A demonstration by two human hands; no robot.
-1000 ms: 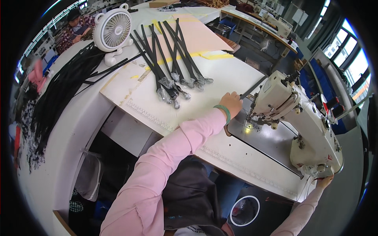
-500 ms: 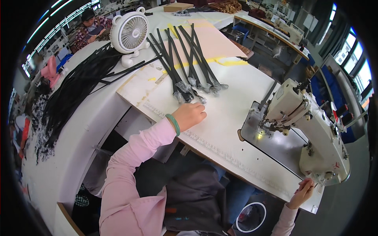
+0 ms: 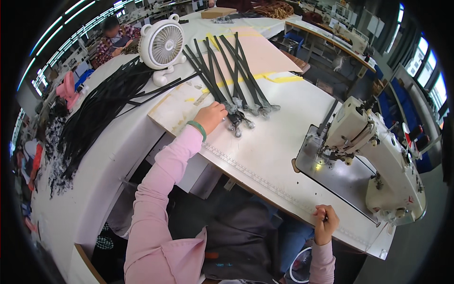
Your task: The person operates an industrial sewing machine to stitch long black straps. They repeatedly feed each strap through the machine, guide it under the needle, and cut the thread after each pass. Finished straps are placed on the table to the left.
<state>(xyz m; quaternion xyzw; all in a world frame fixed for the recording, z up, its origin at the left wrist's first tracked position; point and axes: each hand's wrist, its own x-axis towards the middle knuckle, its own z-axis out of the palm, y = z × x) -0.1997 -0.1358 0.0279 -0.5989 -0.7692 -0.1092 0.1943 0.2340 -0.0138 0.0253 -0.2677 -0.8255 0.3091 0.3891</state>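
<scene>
Several long black straps [image 3: 230,71] lie crossed over one another on the white sewing table, their near ends wrapped in clear plastic [image 3: 260,110]. My left hand [image 3: 210,117], a green bangle at its wrist, has its fingers closed on a black strap at the left of this group, just above the wrapped ends. Over the table's front edge, my right hand [image 3: 326,223] is curled into a loose fist. What it holds, if anything, is too small to make out. To its upper right stands a white sewing machine [image 3: 385,158] with its lamp lit.
A white fan [image 3: 163,45] stands at the far left, beside a large pile of black straps [image 3: 101,109]. A pink board [image 3: 260,47] edged with yellow tape lies at the back. A ruler strip [image 3: 255,175] runs along the front edge. Another person [image 3: 113,38] sits far left.
My right hand has come left along the table edge from the machine's right end. My left hand has moved left and up; wrapped strap ends have shifted toward me.
</scene>
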